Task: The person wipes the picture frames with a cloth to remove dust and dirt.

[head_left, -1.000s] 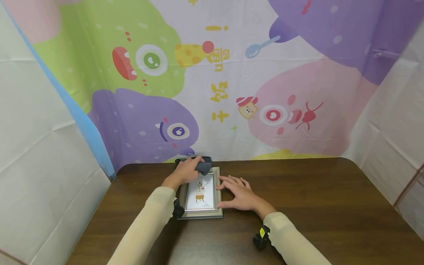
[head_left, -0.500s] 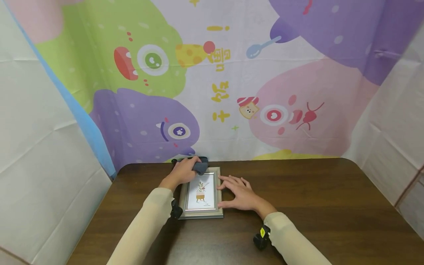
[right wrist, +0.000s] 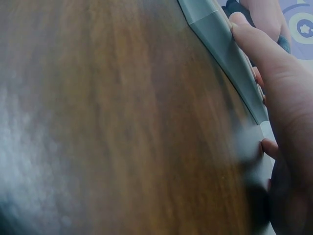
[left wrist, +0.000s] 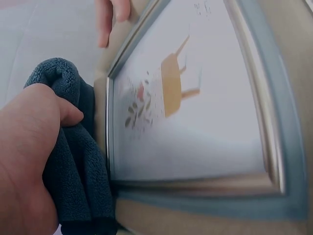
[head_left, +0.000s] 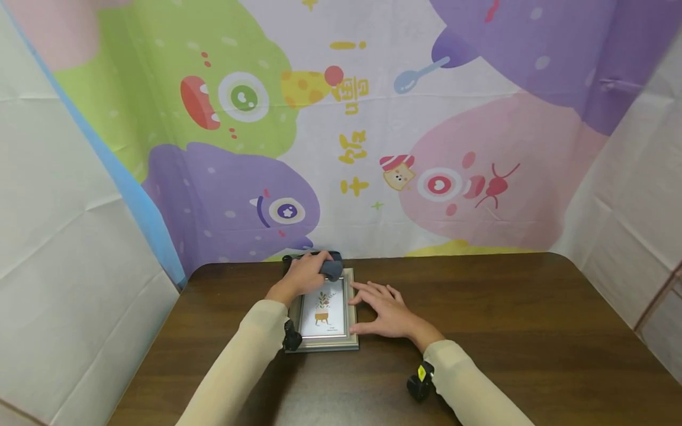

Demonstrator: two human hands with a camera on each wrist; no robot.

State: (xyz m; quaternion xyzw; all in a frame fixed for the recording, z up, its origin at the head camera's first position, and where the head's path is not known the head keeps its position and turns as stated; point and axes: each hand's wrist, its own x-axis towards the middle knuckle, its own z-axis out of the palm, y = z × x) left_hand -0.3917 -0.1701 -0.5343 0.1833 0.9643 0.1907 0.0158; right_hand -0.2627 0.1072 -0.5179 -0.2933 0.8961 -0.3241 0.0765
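Observation:
A picture frame (head_left: 328, 343) with a pale silvery border lies flat on the table, its print showing a potted plant on a legged stand. My left hand (head_left: 303, 275) grips a folded dark blue cloth (head_left: 333, 270) at the frame's far edge. In the left wrist view the thumb presses into the fuzzy cloth (left wrist: 73, 171), which lies right along the border. My right hand (head_left: 386, 312) rests its spread fingertips and thumb on the frame's right side. Seen from the right wrist, that thumb (right wrist: 254, 41) touches the frame's side (right wrist: 225, 54).
The brown wooden table (head_left: 479, 319) extends to both sides and toward me. Directly behind its far edge hangs a cartoon-printed curtain (head_left: 362, 231). Pale sheets (head_left: 80, 266) hang at left and right.
My left hand slid the cloth a little left along the frame's far edge, then back to the right. My right hand and the frame have stayed in place.

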